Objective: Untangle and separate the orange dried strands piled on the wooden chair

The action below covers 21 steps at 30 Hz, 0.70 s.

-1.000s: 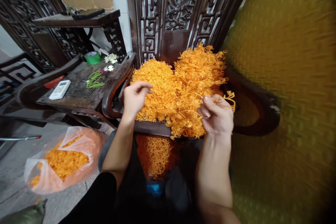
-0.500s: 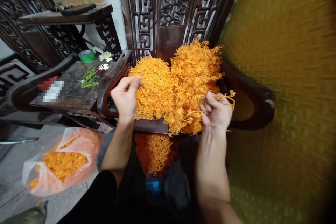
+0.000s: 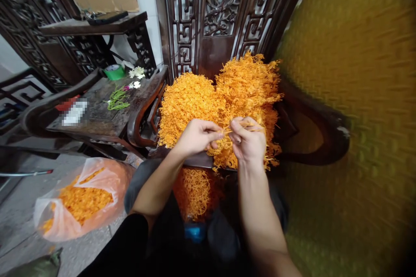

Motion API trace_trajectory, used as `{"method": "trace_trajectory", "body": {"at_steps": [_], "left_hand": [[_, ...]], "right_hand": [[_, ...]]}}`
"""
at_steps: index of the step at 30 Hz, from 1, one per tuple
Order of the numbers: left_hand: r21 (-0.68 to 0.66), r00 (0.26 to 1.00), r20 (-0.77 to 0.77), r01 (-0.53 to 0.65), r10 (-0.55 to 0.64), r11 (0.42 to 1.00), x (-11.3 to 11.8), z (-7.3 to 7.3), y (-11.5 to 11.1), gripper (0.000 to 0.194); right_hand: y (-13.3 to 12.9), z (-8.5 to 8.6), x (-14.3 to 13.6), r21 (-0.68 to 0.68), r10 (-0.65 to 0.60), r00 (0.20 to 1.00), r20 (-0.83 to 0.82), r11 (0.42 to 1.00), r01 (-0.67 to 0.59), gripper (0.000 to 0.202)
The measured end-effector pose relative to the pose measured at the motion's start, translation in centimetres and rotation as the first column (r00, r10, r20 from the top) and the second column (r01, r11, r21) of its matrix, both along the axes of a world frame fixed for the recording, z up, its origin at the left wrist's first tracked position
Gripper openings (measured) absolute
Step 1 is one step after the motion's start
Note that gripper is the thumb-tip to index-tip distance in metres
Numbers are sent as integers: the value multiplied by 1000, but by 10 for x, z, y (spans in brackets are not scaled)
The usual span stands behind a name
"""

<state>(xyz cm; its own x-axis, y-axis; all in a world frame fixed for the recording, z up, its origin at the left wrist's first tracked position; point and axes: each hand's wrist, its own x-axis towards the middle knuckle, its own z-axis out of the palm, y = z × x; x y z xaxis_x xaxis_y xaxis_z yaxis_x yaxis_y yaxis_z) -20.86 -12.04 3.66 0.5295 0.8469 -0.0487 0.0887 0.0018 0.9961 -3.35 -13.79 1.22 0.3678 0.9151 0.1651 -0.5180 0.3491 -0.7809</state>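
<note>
Two heaps of orange, stringy, curly-ended sprigs [image 3: 191,99] cover the seat of a dark carved wooden chair [image 3: 217,54] in front of me. I cannot tell what plant they are. My right hand [image 3: 248,138] is closed around a few sprigs [image 3: 256,126] whose thin stems stick out past the fingers. Close beside it, my left hand [image 3: 199,136] pinches thumb and fingertips at the tip of an orange strand. Both hands are above the front edge of the seat. Below it, between my legs, lies another bunch of orange stems [image 3: 195,192].
On the floor at left stands an open plastic bag [image 3: 121,190] with loose orange pieces. A wooden side table [image 3: 97,95] holds green tape [image 3: 114,72], green stems [image 3: 118,98] and white flowers [image 3: 136,72]. A yellowish textured surface [image 3: 357,73] rises close on the right.
My left hand has come right and down from above the left heap to meet my right hand. The right hand has shifted slightly left, still holding sprigs. The view has shifted a little.
</note>
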Motion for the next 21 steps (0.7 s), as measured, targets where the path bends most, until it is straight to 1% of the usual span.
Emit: {"method": "trace_trajectory", "body": {"at_steps": [2, 3, 4, 6, 7, 9, 10, 11, 12, 13, 14, 16, 17, 18, 19, 20, 21], "left_hand": [[64, 999, -34, -33, 35, 997, -14, 5, 1, 9], [121, 995, -23, -90, 93, 989, -23, 7, 6, 9], [189, 985, 4, -168, 170, 967, -31, 9, 16, 10], [318, 932, 91, -362, 352, 876, -41, 9, 49, 14], [357, 906, 100, -419, 411, 835, -43, 7, 70, 16], [403, 847, 24, -494, 531, 770, -37, 2, 117, 18], [476, 803, -32, -511, 595, 716, -32, -1, 139, 20], [571, 743, -60, -523, 667, 633, -25, -4, 159, 22], [655, 701, -79, -499, 709, 568, -19, -6, 176, 27], [721, 684, -113, -443, 721, 534, -14, -9, 190, 33], [764, 684, -173, -361, 709, 535, -10, -12, 200, 38], [778, 681, -351, -170, 643, 605, -6, -15, 209, 46], [767, 662, -426, -98, 617, 634, -5, -16, 209, 49], [763, 644, -462, -61, 609, 644, -5, -17, 204, 55], [769, 646, -457, -58, 611, 636, -5, -16, 195, 61], [778, 681, -417, -75, 602, 623, -5, -14, 183, 67], [777, 742, -357, -101, 567, 622, -6, -11, 165, 69]], "right_hand": [[1, -3, 22, 35, -174, 983, -65, 984, 177, 60], [1, -3, 32, 63, -234, 969, -84, 969, 239, 61], [-1, -2, 41, 79, -244, 966, -87, 965, 251, 59], [-6, 2, 47, 79, -157, 986, -63, 984, 162, 51], [-9, 4, 45, 70, -93, 995, -46, 993, 97, 47], [-13, 8, 35, 63, 9, 1000, -18, 998, -8, 46], [-14, 10, 28, 66, 40, 999, -6, 997, -39, 47], [-14, 12, 23, 70, 60, 998, 4, 996, -60, 49], [-14, 12, 19, 71, 74, 997, 14, 995, -75, 51], [-13, 12, 16, 68, 86, 996, 19, 994, -87, 52], [-13, 12, 16, 61, 95, 995, 17, 993, -96, 52], [-12, 11, 17, 38, 111, 994, -5, 993, -111, 52], [-11, 10, 18, 27, 118, 993, -19, 993, -117, 51], [-11, 9, 19, 18, 123, 992, -35, 992, -123, 51], [-10, 8, 20, 11, 129, 990, -50, 992, -128, 51], [-9, 8, 20, 9, 134, 989, -62, 991, -134, 51], [-8, 7, 20, 11, 139, 988, -74, 990, -138, 52]]}}
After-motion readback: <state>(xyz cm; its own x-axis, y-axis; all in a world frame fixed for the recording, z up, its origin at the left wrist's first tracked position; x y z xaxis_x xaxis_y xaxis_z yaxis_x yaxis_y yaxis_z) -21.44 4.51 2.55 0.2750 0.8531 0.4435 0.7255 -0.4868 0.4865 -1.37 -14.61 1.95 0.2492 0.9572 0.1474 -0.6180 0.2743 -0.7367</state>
